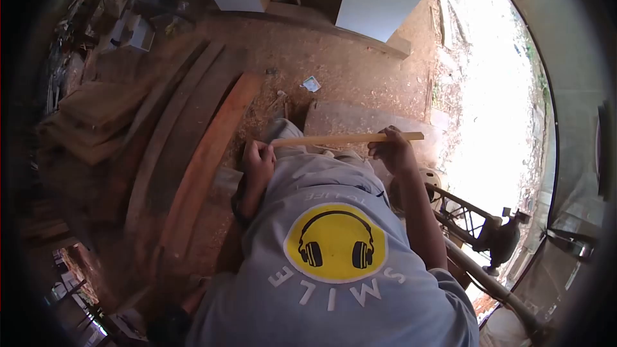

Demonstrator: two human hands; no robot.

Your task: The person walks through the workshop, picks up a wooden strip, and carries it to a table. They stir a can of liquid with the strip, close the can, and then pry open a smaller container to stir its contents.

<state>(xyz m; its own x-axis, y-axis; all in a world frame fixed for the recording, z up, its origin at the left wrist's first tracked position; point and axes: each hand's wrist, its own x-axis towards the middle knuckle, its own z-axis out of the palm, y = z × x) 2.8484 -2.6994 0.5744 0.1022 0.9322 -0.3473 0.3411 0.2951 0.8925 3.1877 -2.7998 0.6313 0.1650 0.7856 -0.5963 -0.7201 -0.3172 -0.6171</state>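
A thin, light wooden strip point(334, 139) lies nearly level across the front of my body, above my lap. My left hand point(259, 156) is closed on its left end, thumb and fingers pinched together. Near the right end, my right hand point(393, 149) has its fingers wrapped round the strip, and a short piece sticks out past it. Under the strip are my legs and the hem of my grey shirt point(334, 183).
Long dark planks and a reddish board point(212, 144) lie at the left, beside stacked wood pieces point(103, 109). White panels point(379, 0) stand ahead. A flat board point(360, 115) lies on the dusty floor. Black metal equipment point(475, 218) is at the right.
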